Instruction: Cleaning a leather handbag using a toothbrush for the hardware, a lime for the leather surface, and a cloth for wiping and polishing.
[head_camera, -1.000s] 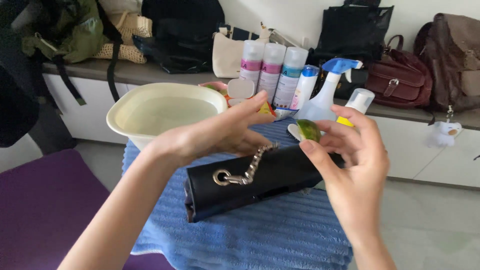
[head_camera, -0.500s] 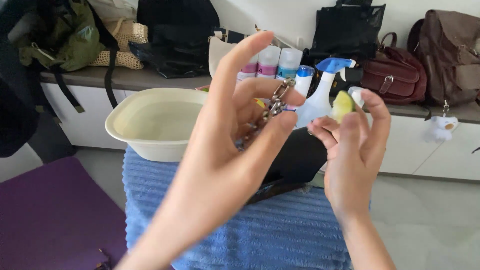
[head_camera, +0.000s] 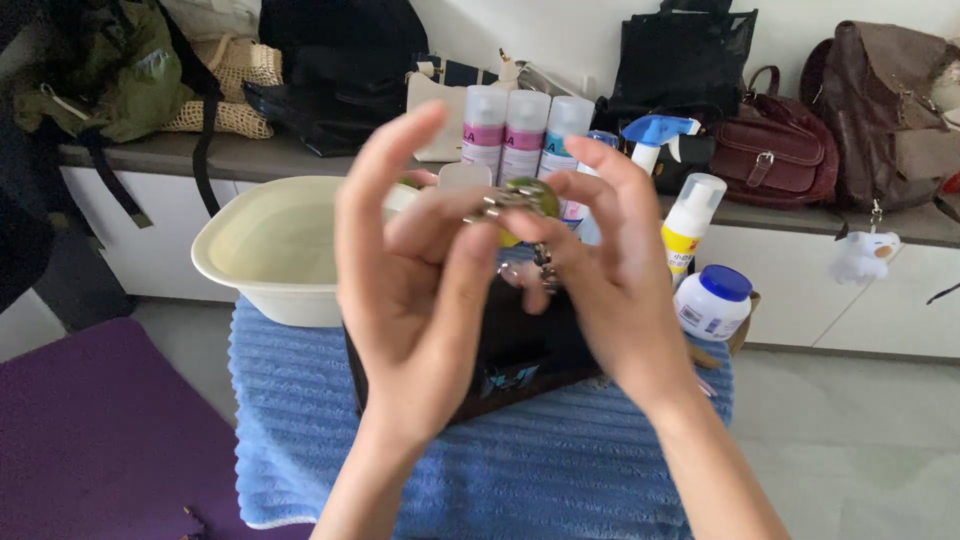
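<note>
Head view: both hands (head_camera: 500, 270) grip the chain (head_camera: 540, 262), hanging vertically above purse (head_camera: 520, 350).

- A blue ribbed towel (head_camera: 560, 470) covers the small raised surface in front; what is under it cannot be seen.
- On the towel: a cream wash basin (head_camera: 262, 262) at its left rear corner, a black handbag (head_camera: 520, 352) in the middle, and a white jar with a blue lid (head_camera: 712, 302) at its right edge.
- A grey floor (head_camera: 850, 440) lies below, with a purple mat (head_camera: 95, 430) at left.

Both hands (head_camera: 510, 290) pinch a metal chain (head_camera: 520, 215) above a black handbag (head_camera: 520, 355).
</note>
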